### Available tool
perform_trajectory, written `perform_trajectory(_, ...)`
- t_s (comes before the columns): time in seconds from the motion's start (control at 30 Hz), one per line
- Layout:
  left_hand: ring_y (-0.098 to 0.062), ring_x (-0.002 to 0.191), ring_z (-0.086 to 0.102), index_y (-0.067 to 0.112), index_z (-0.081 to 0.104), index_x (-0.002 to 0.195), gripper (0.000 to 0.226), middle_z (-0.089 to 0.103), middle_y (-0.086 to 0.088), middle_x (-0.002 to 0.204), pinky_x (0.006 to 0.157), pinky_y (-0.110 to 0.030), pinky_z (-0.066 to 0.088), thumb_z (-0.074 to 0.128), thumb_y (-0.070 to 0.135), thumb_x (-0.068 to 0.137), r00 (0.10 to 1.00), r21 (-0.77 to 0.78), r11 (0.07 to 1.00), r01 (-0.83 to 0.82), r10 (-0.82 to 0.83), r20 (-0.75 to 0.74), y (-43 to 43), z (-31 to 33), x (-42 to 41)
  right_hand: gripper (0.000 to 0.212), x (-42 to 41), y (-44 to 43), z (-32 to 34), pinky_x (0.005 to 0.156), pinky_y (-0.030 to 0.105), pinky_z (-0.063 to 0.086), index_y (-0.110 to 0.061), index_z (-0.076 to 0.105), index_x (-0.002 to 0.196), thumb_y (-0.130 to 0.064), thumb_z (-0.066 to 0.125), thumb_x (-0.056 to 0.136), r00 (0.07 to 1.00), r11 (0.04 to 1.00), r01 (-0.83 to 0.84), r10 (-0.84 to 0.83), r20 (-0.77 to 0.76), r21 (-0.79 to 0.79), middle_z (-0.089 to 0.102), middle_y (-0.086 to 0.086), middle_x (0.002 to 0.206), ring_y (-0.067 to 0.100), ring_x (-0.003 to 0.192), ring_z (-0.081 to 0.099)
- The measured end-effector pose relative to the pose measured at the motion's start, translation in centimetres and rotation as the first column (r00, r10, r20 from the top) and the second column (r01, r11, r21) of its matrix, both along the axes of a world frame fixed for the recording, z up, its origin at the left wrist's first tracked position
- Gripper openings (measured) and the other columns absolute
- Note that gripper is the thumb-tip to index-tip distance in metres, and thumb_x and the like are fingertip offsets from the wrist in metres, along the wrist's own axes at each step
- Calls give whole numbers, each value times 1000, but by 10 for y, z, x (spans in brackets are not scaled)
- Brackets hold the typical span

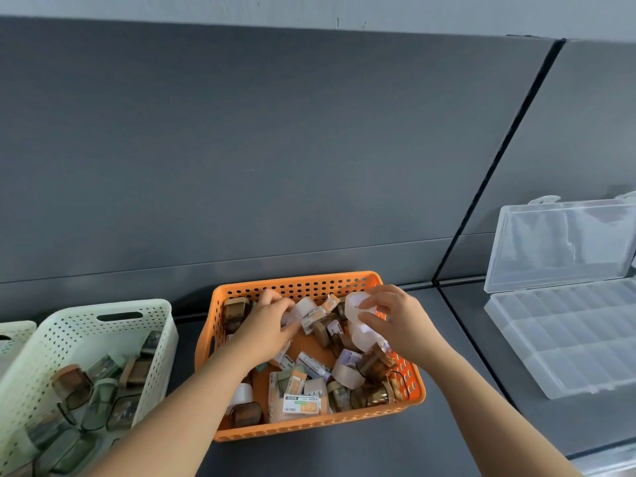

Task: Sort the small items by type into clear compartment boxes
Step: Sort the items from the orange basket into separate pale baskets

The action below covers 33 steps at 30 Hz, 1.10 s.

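Bare forearms reached into the orange basket (296,285), a perforated plastic tub heaped with small printed cartons (302,404), amber jars (375,364) and tape. Fingers of the right hand (389,321) were curled round a stack of white tape rolls (359,333), smooth and round; held so many at once, one could slip out and roll away. The left hand (272,325) lay against a single roll (304,306), though blur hid whether it had closed on it. The clear compartment box (564,342), rigid and translucent with its lid propped open, sat well apart to the right, so the carry risked a spill.
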State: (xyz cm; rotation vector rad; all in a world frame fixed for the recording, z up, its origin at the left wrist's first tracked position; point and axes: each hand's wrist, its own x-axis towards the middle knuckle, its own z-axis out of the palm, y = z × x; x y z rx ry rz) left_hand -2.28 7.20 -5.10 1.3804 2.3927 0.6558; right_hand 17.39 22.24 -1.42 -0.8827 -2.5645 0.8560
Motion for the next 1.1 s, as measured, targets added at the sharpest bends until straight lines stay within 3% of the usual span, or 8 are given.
perform_trajectory(0.23, -13, 105, 46, 25, 50, 131, 44, 37, 3, 122, 75, -22, 42, 55, 44, 92, 990, 16, 994, -111, 112, -84, 8, -7, 8, 15, 0, -3, 1, 87, 23, 47, -20, 71, 100, -26, 67, 87, 1000, 999, 24, -24, -2, -30, 55, -8, 126, 8, 102, 55)
perform_trajectory(0.37, -16, 117, 42, 23, 52, 129, 39, 39, 3, 122, 93, -23, 35, 56, 37, 93, 991, 93, 988, -120, 113, 76, 1, 1, 9, 14, -1, -10, 3, 82, 16, 45, -19, 73, 97, -26, 69, 86, 999, 998, 32, -34, -34, -62, 57, -10, 120, 7, 97, 58)
perform_trajectory(0.5, -7, 112, 49, 27, 51, 124, 29, 49, 11, 123, 85, -20, 36, 48, 36, 97, 958, 252, 946, -205, 140, 251, -30, 32, 11, 7, -13, -27, 9, 85, 26, 50, -20, 73, 91, -23, 71, 84, 992, 995, 12, -25, -120, -104, 59, -12, 116, 6, 96, 60)
perform_trajectory(0.63, -2, 108, 57, 48, 56, 109, 17, 62, 21, 110, 88, -28, 48, 50, 50, 93, 756, 392, 794, -465, 125, 643, -92, 58, 6, 9, -42, -61, 21, 74, 4, 42, -25, 70, 88, -16, 71, 84, 971, 986, -92, 57, -233, -140, 60, -13, 112, -6, 92, 59)
perform_trajectory(0.73, 6, 89, 64, 30, 60, 104, 9, 63, 9, 99, 70, -18, 54, 54, 29, 97, 600, 401, 613, -681, 152, 786, -145, 69, 1, 12, -73, -97, 30, 75, 4, 44, -27, 69, 85, -15, 72, 84, 941, 962, -219, 164, -297, -162, 61, -13, 111, -6, 93, 61)
perform_trajectory(0.87, -13, 87, 63, 28, 58, 86, 9, 62, 1, 92, 86, -34, 53, 59, 21, 92, 604, 342, 553, -760, 406, 686, -217, 72, -18, 18, -123, -156, 39, 82, 12, 47, -36, 67, 85, -19, 71, 84, 895, 903, -383, 311, -321, -193, 61, -16, 113, -2, 99, 61)
perform_trajectory(0.97, 7, 82, 57, 28, 60, 93, 15, 62, 13, 90, 74, -13, 43, 50, 38, 96, 558, 351, 461, -815, 460, 691, -275, 82, -39, 18, -163, -204, 40, 78, 4, 43, -29, 68, 83, -11, 72, 83, 857, 848, -472, 376, -353, -241, 60, -11, 112, -9, 93, 60)
perform_trajectory(1.1, -8, 93, 59, 34, 60, 102, 27, 63, 16, 97, 75, -24, 41, 54, 54, 86, 655, 300, 593, -747, 581, 482, -359, 75, -90, 23, -216, -265, 34, 82, 12, 50, -34, 68, 79, -12, 73, 82, 848, 793, -512, 407, -339, -329, 59, -10, 111, 3, 94, 65)
